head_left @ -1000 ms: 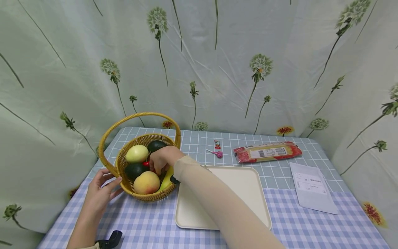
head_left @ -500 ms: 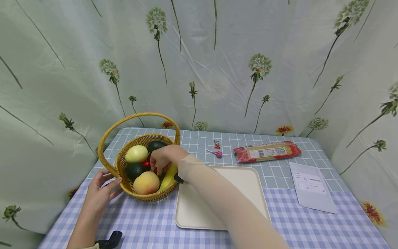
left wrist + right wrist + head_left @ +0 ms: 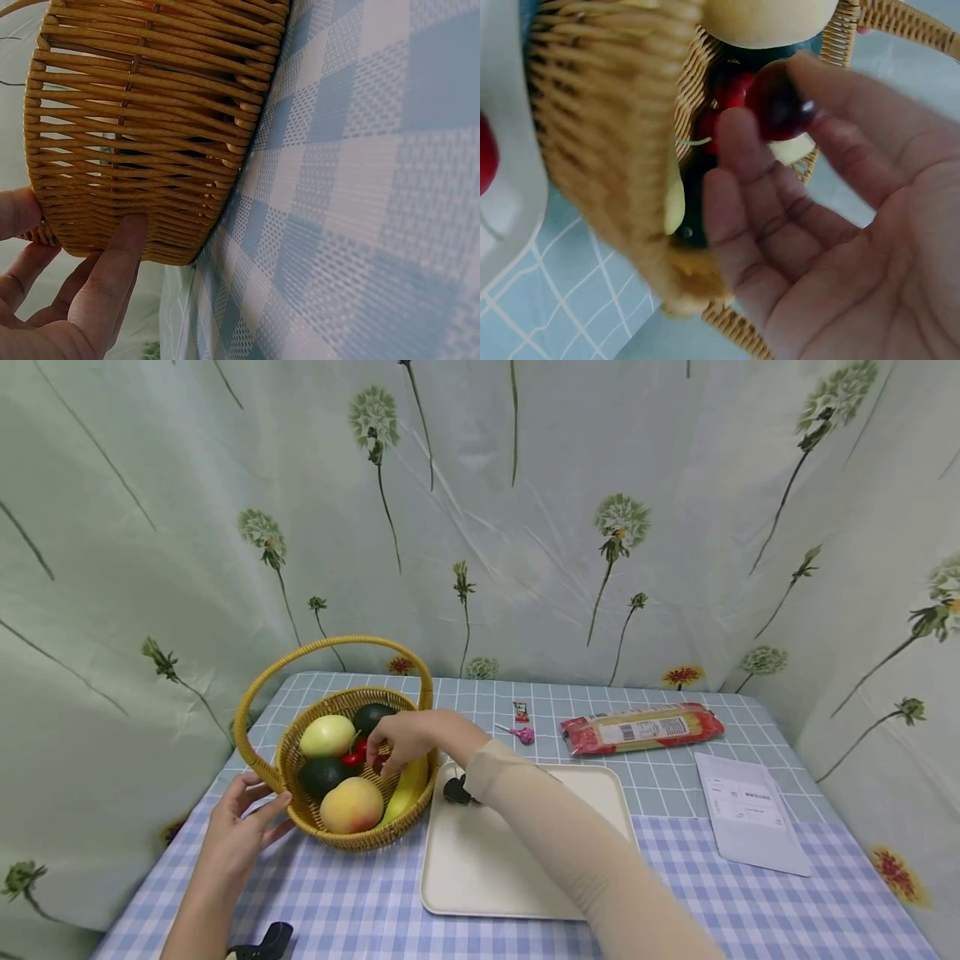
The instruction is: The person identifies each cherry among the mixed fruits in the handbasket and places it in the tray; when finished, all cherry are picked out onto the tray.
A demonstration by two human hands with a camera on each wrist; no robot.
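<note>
A wicker basket (image 3: 360,841) with a tall handle holds a peach (image 3: 351,805), a banana (image 3: 406,792), a pale yellow-green fruit (image 3: 327,736), dark green avocado-like fruits (image 3: 322,777) and red cherries (image 3: 351,759). My right hand (image 3: 405,739) is over the basket's right side. Between its thumb and fingertips it pinches a dark red cherry (image 3: 780,101), plain in the right wrist view. My left hand (image 3: 242,818) grips the basket's left rim near the handle's foot, with a finger against the woven wall in the left wrist view.
A cream tray (image 3: 480,885) stands right of the basket, partly under my right forearm; a red cherry (image 3: 486,154) lies on it. Farther back are a lollipop (image 3: 523,735), a small wrapped sweet (image 3: 521,712) and a spaghetti pack (image 3: 643,728). A grey mailer envelope (image 3: 752,814) lies at right.
My right hand has risen from among the fruit and shifted slightly right, uncovering more of the red cherries. The left hand keeps its hold on the basket. The view has tilted slightly.
</note>
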